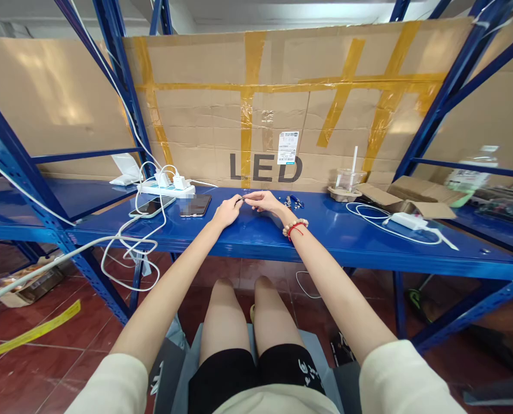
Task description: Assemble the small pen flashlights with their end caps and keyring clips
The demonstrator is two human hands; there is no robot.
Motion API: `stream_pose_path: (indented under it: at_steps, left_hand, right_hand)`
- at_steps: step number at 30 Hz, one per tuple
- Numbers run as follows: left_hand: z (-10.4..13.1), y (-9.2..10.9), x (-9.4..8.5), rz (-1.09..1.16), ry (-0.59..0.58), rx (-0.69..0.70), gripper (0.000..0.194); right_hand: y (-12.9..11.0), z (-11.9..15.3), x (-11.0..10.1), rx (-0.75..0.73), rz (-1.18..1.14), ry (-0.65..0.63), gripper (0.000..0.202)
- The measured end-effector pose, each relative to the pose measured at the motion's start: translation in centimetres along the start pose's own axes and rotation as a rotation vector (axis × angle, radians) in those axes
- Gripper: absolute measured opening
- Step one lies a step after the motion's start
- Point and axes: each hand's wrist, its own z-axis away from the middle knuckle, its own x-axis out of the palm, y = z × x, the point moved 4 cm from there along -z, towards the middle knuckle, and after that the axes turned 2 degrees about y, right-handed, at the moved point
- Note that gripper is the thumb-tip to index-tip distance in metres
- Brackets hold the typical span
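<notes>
My left hand (228, 212) is closed above the blue shelf, its thumb and forefinger pinching a small dark piece (240, 200) too tiny to name. From the other side, my right hand (261, 201) brings its fingertips together at that same piece; what they grip is too small to make out. A beaded bracelet and red cord circle the right wrist. Just beyond that wrist lies a small pile of blue and metallic parts (294, 202). To the left of my hands, a dark phone (200, 206) lies flat on the blue shelf (256, 233).
Another phone (153, 207) and a white power strip (170, 188) with chargers sit at left, where white cables (129, 247) droop over the front edge. At right are a lidded cup (348, 179), an opened cardboard box (420, 192) and a white adapter (409, 221). Cardboard (205, 132) walls the back.
</notes>
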Motion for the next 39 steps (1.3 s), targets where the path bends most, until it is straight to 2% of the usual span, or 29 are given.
stream_pose_path:
  at_steps: [7, 18, 25, 39]
  left_hand:
    - [0.1, 0.1, 0.2, 0.072, -0.026, 0.050, 0.029]
    - [0.4, 0.4, -0.1, 0.116, -0.042, 0.064, 0.028]
    - [0.1, 0.0, 0.2, 0.142, -0.008, 0.063, 0.030]
    - [-0.3, -0.6, 0.6, 0.123, -0.031, 0.071, 0.029]
  right_hand:
    - [0.3, -0.3, 0.1, -0.011, -0.003, -0.020, 0.034]
    - [0.0, 0.1, 0.3, 0.073, -0.054, -0.043, 0.035]
    - [0.3, -0.1, 0.3, 0.076, -0.073, -0.037, 0.035]
    - [0.6, -0.1, 0.4, 0.113, -0.053, -0.037, 0.032]
